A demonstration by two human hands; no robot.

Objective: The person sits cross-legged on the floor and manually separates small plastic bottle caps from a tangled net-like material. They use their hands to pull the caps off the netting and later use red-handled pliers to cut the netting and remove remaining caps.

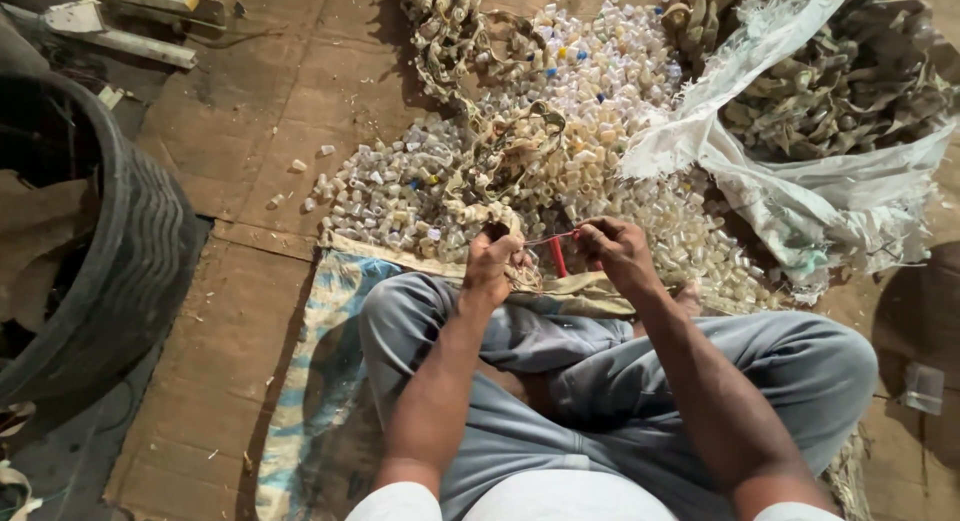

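Observation:
I sit cross-legged on a cloth mat (325, 381). My left hand (490, 261) grips the near end of a long string of threaded caps (500, 161) that snakes away over the floor. My right hand (612, 249) pinches a thin red thread or wire (556, 249) that runs across to my left hand. Just beyond both hands lies a wide heap of small pale plastic caps (600, 91), with a few blue and yellow ones mixed in.
A torn white woven sack (800, 201) at the right holds more strung caps (850, 81). A large black tyre (150, 241) stands at the left. Metal bars (130, 21) lie at the top left. A small clear container (922, 387) sits at the right edge on the cardboard floor.

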